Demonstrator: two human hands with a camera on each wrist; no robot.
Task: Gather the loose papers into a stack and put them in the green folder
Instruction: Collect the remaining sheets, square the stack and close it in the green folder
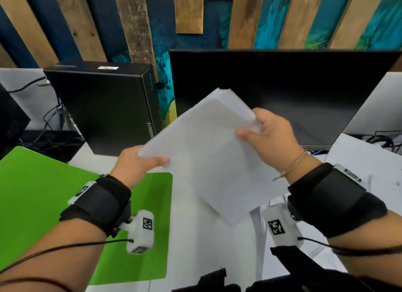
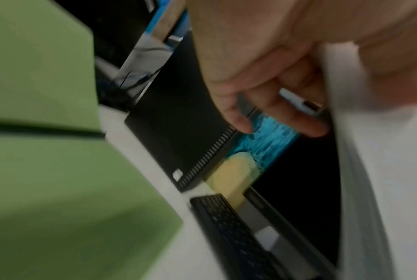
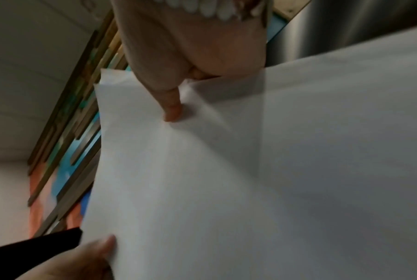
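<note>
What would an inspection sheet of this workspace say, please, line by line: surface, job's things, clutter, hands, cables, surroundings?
Surface: white desk, partly covered.
Job's things: stack of white paper sheets held tilted in the air above the desk; flat bright green folder lies open at the left; more loose white sheets lie at the right.
Clutter: black keyboard before the monitor.
Hands: left hand grips the stack's left corner; right hand grips its right edge, thumb on top.
Cables: black cables behind the computer; more at far right; thin black wires along both forearms.
Surroundings: black desktop computer case, dark black monitor, wall of wooden planks and blue-green paint.
</note>
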